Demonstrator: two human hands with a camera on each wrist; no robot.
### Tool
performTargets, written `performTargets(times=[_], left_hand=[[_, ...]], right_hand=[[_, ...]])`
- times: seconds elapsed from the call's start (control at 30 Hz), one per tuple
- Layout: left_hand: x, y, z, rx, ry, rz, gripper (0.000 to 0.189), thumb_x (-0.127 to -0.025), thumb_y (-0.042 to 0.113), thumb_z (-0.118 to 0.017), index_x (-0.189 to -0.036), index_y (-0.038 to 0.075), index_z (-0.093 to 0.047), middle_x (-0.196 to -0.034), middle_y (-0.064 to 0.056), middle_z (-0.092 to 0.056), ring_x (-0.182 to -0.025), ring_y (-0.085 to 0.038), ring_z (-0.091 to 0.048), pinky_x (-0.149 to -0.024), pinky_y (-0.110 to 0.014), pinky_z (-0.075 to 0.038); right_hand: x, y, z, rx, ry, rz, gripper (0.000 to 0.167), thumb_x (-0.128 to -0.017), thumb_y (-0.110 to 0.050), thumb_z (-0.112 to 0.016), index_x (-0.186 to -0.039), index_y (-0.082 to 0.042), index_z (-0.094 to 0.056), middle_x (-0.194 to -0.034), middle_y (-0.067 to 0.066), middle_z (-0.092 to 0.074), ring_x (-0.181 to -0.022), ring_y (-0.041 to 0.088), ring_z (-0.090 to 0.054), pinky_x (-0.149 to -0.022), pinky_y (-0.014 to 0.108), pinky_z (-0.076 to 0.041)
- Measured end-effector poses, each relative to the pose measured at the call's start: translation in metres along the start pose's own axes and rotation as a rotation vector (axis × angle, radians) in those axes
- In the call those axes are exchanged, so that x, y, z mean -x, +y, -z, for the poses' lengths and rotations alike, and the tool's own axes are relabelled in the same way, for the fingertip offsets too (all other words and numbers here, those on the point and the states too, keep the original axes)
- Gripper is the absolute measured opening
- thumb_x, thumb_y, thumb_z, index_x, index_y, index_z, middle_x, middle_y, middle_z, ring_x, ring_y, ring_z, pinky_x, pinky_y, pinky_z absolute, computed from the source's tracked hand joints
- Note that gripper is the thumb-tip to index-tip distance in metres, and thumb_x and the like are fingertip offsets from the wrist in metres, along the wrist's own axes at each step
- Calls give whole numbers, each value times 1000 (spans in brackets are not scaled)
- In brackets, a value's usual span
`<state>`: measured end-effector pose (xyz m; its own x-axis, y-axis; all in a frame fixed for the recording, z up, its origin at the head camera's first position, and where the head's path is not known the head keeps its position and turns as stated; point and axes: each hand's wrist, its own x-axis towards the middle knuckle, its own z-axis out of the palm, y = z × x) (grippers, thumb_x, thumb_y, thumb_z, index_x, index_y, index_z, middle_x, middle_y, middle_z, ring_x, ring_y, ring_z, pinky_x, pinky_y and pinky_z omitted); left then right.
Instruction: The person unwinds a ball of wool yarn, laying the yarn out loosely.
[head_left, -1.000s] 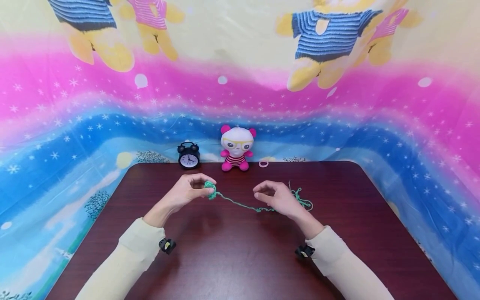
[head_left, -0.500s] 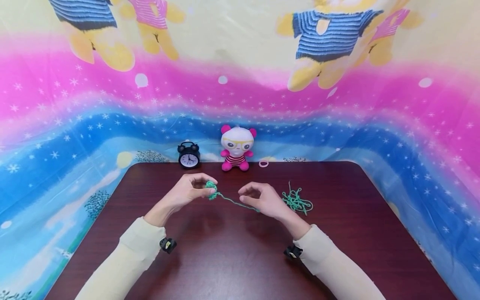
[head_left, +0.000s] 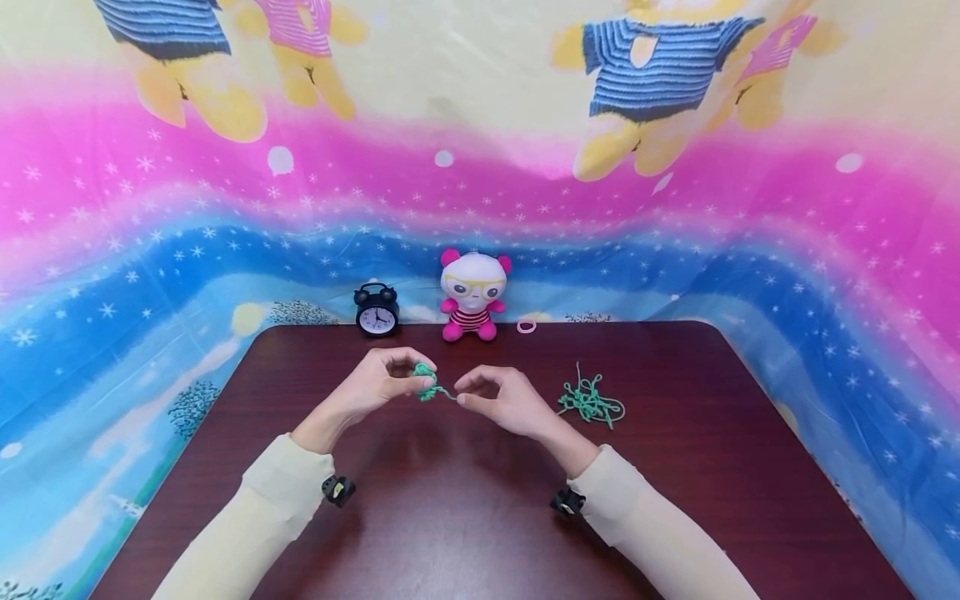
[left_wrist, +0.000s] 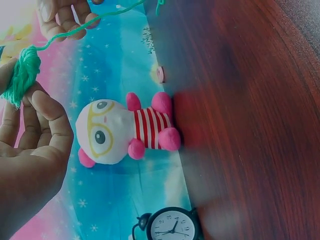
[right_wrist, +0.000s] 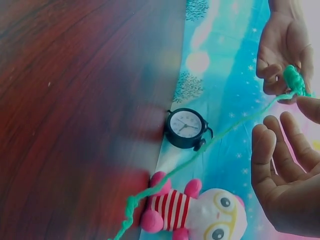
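Observation:
My left hand (head_left: 367, 385) pinches a small wound bundle of green yarn (head_left: 424, 382) between thumb and fingers, above the table. In the left wrist view the bundle (left_wrist: 24, 75) shows wound strands with a thumb and fingertips on it. One strand (right_wrist: 240, 122) leaves it and runs past my right hand (right_wrist: 287, 170), partly twisted lower down. The right hand (head_left: 510, 400) hovers just right of the bundle, fingers loosely bent and thumb apart from them. Whether it touches the strand I cannot tell. A loose tangle of the yarn (head_left: 592, 402) lies on the table to the right.
Along the back edge of the dark wooden table (head_left: 465, 517) stand a black alarm clock (head_left: 377, 312) and a pink and white panda doll (head_left: 472, 296). A small pale ring (head_left: 527, 327) lies right of the doll. Printed cloth (head_left: 480, 200) hangs behind.
My right hand has moved left along the strand, close to the bundle, leaving the tangle uncovered. The left hand keeps hold of the bundle almost in place.

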<state>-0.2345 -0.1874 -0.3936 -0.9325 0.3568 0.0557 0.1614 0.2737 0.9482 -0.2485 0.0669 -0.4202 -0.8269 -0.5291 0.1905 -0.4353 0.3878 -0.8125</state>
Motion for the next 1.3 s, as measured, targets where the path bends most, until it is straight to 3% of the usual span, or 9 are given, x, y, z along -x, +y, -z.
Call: performTargets(times=[0.33,0.57,0.67,0.83,1.0,1.2,1.3], left_hand=[[-1,1,-3,-4,-11,5,26,-90,20,-76,-112,7,-70,-96,-5,-71,-81,-15,-69,-78,-30,-58],[-1,1,-4,3,-14,15,25,-89,19,-76,-110,7,-70,-94,-4,-70,-80,-19,-68,-73,-31,-58],[-2,-1,-4,18,-15,11,25,-89,18,-76,-109,4,-69,-94,-4,-71,-80,-19,-68,-73,-31,-59],[-1,-3,-3,102,-11,6,26,-90,14,-74,-109,-2,-65,-101,-6,-75,-85,-15,-72,-80,-35,-61],[0,-3,-1,147,-1,7,30,-91,13,-73,-113,-2,-60,-103,-3,-74,-88,-17,-73,-84,-37,-61],[-1,-3,-1,124,-12,10,41,-91,12,-73,-130,5,-61,-100,-6,-73,-89,-18,-74,-86,-41,-60],[0,-4,-1,94,-29,19,40,-90,12,-74,-128,4,-64,-103,-9,-72,-89,-18,-74,-85,-38,-61]], right_hand=[[-7,-4,-10,11,2,11,16,-90,-32,-74,-104,-24,-74,-94,-10,-73,-89,7,-66,-82,31,-55],[-10,-4,-14,18,11,30,7,-92,-30,-72,-96,-25,-75,-91,-11,-73,-90,10,-64,-92,50,-53],[-9,-3,-13,38,17,31,6,-93,-30,-71,-92,-26,-75,-87,-12,-71,-88,9,-63,-90,50,-53],[-6,2,-4,78,45,-3,6,-93,-30,-71,-91,-27,-75,-87,-13,-71,-88,9,-64,-87,46,-53],[-1,7,9,74,91,-41,5,-92,-28,-72,-91,-25,-75,-91,-12,-73,-96,12,-65,-93,47,-51],[4,12,24,67,138,-72,8,-91,-29,-73,-92,-22,-76,-95,-9,-74,-104,16,-66,-98,51,-50],[5,13,32,68,153,-84,8,-91,-30,-72,-93,-23,-76,-98,-9,-74,-106,16,-66,-99,50,-49]])
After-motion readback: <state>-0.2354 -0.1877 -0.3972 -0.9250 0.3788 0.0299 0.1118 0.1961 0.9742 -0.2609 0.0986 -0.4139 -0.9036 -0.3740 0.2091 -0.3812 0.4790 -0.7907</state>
